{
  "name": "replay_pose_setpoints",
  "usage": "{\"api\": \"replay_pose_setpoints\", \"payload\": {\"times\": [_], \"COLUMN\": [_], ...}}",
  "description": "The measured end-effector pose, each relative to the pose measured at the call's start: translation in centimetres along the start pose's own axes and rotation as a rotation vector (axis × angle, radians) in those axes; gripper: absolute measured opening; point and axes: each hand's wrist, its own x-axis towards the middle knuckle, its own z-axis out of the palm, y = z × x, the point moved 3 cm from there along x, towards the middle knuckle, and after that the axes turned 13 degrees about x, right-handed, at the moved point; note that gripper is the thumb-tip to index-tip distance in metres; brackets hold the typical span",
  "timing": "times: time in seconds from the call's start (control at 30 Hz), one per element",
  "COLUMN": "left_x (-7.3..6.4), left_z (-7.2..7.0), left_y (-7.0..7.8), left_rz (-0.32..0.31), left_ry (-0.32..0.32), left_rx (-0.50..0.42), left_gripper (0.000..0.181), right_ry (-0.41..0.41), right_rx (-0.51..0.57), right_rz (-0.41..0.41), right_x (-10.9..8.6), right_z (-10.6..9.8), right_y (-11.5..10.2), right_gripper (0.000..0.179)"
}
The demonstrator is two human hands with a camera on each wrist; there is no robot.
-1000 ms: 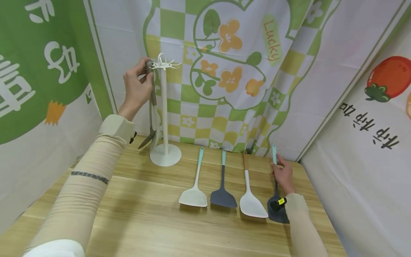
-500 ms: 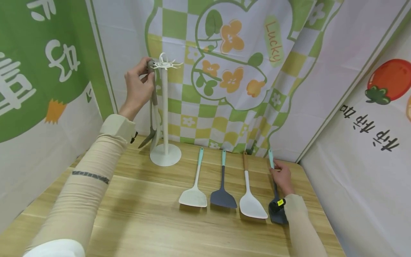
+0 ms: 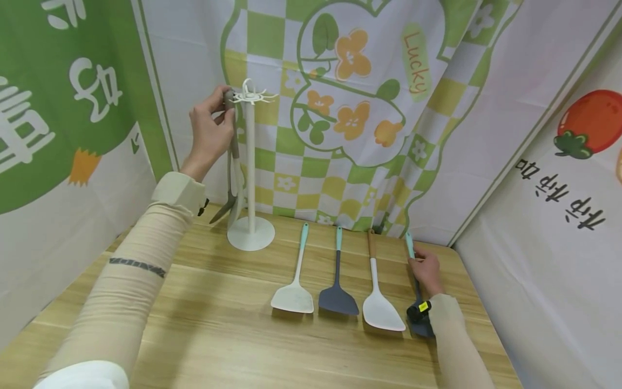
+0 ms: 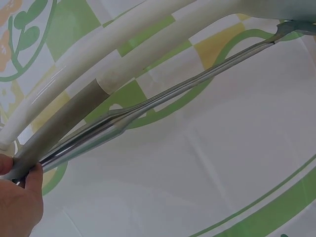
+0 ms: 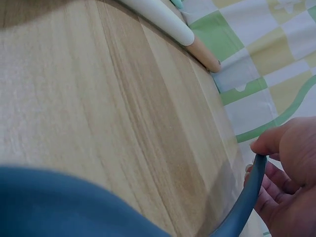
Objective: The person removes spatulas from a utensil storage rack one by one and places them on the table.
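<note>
One grey-handled utensil (image 4: 64, 120) is pinched by the left hand (image 3: 211, 132), beside a white stand (image 3: 250, 173); the right hand (image 3: 426, 270) pinches a dark spatula (image 3: 420, 327). Lettering on the curtain (image 3: 264, 35) reads "Lucky".

Soft, even light, seemingly from above, keeps the head view bright. In front of the stand (image 3: 250, 167), the counter (image 3: 233, 351) carries a pale sheen, while a broad, soft-edged shadow darkens the wood left of it. Small shadows lie under the spatula blades (image 3: 292, 299) to the stand's right. The side walls (image 3: 73, 124) flanking the stand lean with wide-angle distortion. The left wrist view is dimmer and greyer, with glints on the steel handle (image 4: 86, 143) beside the stand's pole. In the right wrist view, the dark spatula (image 5: 59, 202), farthest right of the stand, looms soft and out of focus.
</note>
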Motion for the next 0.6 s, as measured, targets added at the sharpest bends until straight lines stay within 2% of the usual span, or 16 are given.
{"api": "replay_pose_setpoints", "payload": {"times": [0.33,0.6], "left_x": [0.01,-0.15], "left_z": [0.04,-0.08], "left_y": [-0.15,-0.02], "left_rz": [0.003,0.001], "left_ry": [0.004,0.007], "left_rx": [-0.003,0.001], "left_gripper": [0.036,0.036], "right_ry": [0.002,-0.019], "right_rx": [-0.006,-0.008], "right_rz": [-0.035,-0.021], "right_x": [-0.29,-0.27], "right_z": [0.34,0.61], "right_y": [-0.06,0.07], "right_gripper": [0.045,0.043]}}
